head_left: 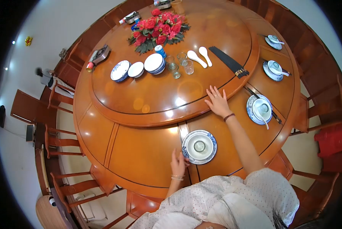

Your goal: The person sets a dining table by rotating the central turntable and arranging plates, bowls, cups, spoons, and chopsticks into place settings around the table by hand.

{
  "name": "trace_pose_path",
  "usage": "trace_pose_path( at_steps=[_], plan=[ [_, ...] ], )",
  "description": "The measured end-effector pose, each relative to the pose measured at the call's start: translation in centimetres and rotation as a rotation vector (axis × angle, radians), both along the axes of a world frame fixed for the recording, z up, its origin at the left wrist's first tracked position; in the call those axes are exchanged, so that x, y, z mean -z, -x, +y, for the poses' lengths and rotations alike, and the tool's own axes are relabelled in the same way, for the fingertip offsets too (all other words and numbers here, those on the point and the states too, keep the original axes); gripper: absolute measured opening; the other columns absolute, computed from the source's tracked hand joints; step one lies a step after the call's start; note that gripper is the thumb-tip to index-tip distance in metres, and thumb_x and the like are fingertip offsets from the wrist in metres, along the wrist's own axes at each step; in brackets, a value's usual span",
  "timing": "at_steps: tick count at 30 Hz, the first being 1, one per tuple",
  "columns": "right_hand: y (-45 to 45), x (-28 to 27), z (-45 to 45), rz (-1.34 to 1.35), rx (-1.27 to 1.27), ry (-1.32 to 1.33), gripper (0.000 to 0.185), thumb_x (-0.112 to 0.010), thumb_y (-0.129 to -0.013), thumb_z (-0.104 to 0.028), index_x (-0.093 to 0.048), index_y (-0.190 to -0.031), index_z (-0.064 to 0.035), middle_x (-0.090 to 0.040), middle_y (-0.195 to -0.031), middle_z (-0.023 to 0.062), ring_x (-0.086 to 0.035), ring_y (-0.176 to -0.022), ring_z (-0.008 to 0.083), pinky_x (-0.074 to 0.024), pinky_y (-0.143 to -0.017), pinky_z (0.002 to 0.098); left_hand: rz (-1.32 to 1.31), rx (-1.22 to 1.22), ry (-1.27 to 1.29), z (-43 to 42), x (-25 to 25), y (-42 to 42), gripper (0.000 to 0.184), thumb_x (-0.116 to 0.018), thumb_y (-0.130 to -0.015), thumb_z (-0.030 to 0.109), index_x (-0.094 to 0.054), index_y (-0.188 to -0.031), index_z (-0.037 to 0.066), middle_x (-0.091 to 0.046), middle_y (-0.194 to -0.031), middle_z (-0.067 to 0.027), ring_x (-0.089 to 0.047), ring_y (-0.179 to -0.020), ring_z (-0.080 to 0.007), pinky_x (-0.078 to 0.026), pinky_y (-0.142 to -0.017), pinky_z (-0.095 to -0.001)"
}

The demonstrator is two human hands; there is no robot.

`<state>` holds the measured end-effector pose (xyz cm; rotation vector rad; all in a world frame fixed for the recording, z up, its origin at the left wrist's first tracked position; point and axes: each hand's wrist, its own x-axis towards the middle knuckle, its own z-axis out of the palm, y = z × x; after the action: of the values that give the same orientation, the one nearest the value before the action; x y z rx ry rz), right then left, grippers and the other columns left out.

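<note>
i've got the right hand [216,101] out on the wooden turntable [140,91], right at its near edge, palm down, fingers spread and grasping nothing. down to the left, the left hand [178,162] is beside a blue-and-white plate [214,143], fingers half curled at its rim; from up here i can't tell whether they pinch it or only rest alongside. that plate sits on the round dining table [136,152], close in front of the body, a white bowl [200,156] nested on it and an upright drinking glass [199,146] inside the bowl.

over to the right of the right forearm, there's another patterned plate [249,108] with a bowl, a white spoon [264,122] and dark chopsticks [276,116]. up on the turntable, beyond both hands: stacked white-and-blue dishes [154,64], a cluster of clear glasses [189,68], a blue can [160,50] just behind them, then two white soup spoons [197,59] side by side, and a fan of black chopsticks [226,60] near the right edge. red flowers [159,28] stand farther back.
</note>
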<state>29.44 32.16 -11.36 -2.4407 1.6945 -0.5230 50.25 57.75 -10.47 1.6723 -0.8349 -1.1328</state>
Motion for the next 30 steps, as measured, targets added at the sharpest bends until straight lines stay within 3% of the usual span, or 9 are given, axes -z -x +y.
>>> trace_pose_path(
  at_steps=[7, 12, 18, 20, 21, 26, 27, 28, 30],
  plan=[
    [-1.8, 0.0, 0.5, -0.014, 0.071, -0.075, 0.060, -0.042, -0.087, -0.042, -0.030, -0.134, -0.0077, -0.021, -0.143, 0.0087, -0.015, -0.133, 0.0232, -0.0036, -0.105, 0.0535, -0.106, -0.090, 0.199, -6.6, -2.8, -2.7, 0.031, -0.043, -0.093, 0.019, -0.047, -0.118, 0.002, -0.059, -0.067, -0.0062, -0.052, -0.049, -0.0087, -0.042, -0.045, -0.0188],
    [-3.9, -0.2, 1.4, 0.025, 0.115, -0.162, 0.071, -0.040, -0.085, -0.050, -0.022, -0.136, -0.0039, -0.015, -0.145, 0.0119, -0.009, -0.134, 0.0251, -0.0017, -0.104, 0.0540, -0.276, 0.086, 0.412, -14.0, -5.7, -0.3, 0.019, -0.048, -0.090, 0.013, -0.060, -0.097, 0.000, -0.061, -0.067, -0.0049, -0.054, -0.054, -0.0071, -0.043, -0.048, -0.0199],
    [-7.0, -0.8, 2.8, 0.125, 0.122, -0.120, 0.072, -0.038, -0.084, -0.053, -0.026, -0.136, -0.0044, -0.016, -0.144, 0.0138, -0.009, -0.134, 0.0299, -0.0028, -0.102, 0.0594, -0.639, 0.366, 0.491, -21.4, -8.4, 2.0, 0.022, -0.055, -0.084, 0.020, -0.064, -0.084, 0.000, -0.063, -0.071, -0.0151, -0.061, -0.057, -0.0226, -0.048, -0.053, -0.0303],
    [-6.6, -2.2, 3.0, 0.182, -0.016, -0.295, 0.070, -0.035, -0.086, -0.053, -0.026, -0.136, -0.0056, -0.016, -0.144, 0.0132, -0.008, -0.134, 0.0294, -0.0054, -0.102, 0.0596, -0.879, 0.458, 0.474, -24.2, -8.9, 3.3, 0.030, -0.056, -0.083, 0.029, -0.065, -0.080, 0.000, -0.062, -0.066, -0.0140, -0.062, -0.058, -0.0259, -0.048, -0.054, -0.0320],
    [-6.5, -2.6, 3.2, 0.201, -0.099, -0.331, 0.067, -0.033, -0.087, -0.052, -0.026, -0.136, -0.0066, -0.018, -0.144, 0.0124, -0.011, -0.133, 0.0289, -0.0082, -0.102, 0.0590, -0.879, 0.468, 0.425, -25.7, -8.6, 3.8, 0.036, -0.055, -0.081, 0.035, -0.066, -0.077, 0.001, -0.061, -0.063, -0.0149, -0.061, -0.061, -0.0311, -0.049, -0.059, -0.0375],
    [-4.2, -0.9, 4.5, -0.067, -0.449, -0.316, 0.057, -0.048, -0.084, -0.036, -0.037, -0.129, -0.0032, -0.034, -0.136, 0.0145, -0.027, -0.129, 0.0248, -0.0149, -0.103, 0.0526, -1.023, 0.512, 0.268, -33.3, -5.7, 6.2, 0.034, -0.053, -0.082, 0.033, -0.062, -0.085, 0.000, -0.061, -0.070, -0.0196, -0.061, -0.068, -0.0339, -0.049, -0.064, -0.0413],
    [-3.3, -1.6, 4.5, -0.255, -0.460, -0.274, 0.047, -0.051, -0.084, -0.030, -0.046, -0.122, -0.0029, -0.044, -0.127, 0.0157, -0.037, -0.122, 0.0267, -0.0274, -0.100, 0.0460, -1.106, 0.527, 0.167, -34.8, -5.4, 7.0, 0.034, -0.053, -0.082, 0.033, -0.061, -0.088, 0.000, -0.062, -0.073, -0.0213, -0.061, -0.072, -0.0349, -0.049, -0.066, -0.0422],
    [-2.5, -2.4, 4.1, -0.249, -0.463, -0.267, 0.047, -0.051, -0.084, -0.030, -0.046, -0.122, -0.0029, -0.044, -0.127, 0.0157, -0.037, -0.122, 0.0267, -0.0274, -0.100, 0.0460, -1.105, 0.520, 0.173, -35.9, -5.1, 7.3, 0.034, -0.053, -0.082, 0.033, -0.061, -0.088, 0.000, -0.062, -0.073, -0.0213, -0.061, -0.072, -0.0349, -0.049, -0.066, -0.0422],
    [-0.7, -4.2, 3.1, -0.624, -0.233, -0.367, 0.039, -0.054, -0.083, -0.025, -0.052, -0.114, -0.0025, -0.054, -0.114, 0.0159, -0.048, -0.110, 0.0292, -0.0375, -0.092, 0.0389, -1.148, 0.520, 0.062, -37.6, -4.5, 7.8, 0.035, -0.049, -0.085, 0.033, -0.058, -0.086, -0.001, -0.062, -0.084, -0.0234, -0.061, -0.079, -0.0365, -0.050, -0.070, -0.0428]
  ],
)
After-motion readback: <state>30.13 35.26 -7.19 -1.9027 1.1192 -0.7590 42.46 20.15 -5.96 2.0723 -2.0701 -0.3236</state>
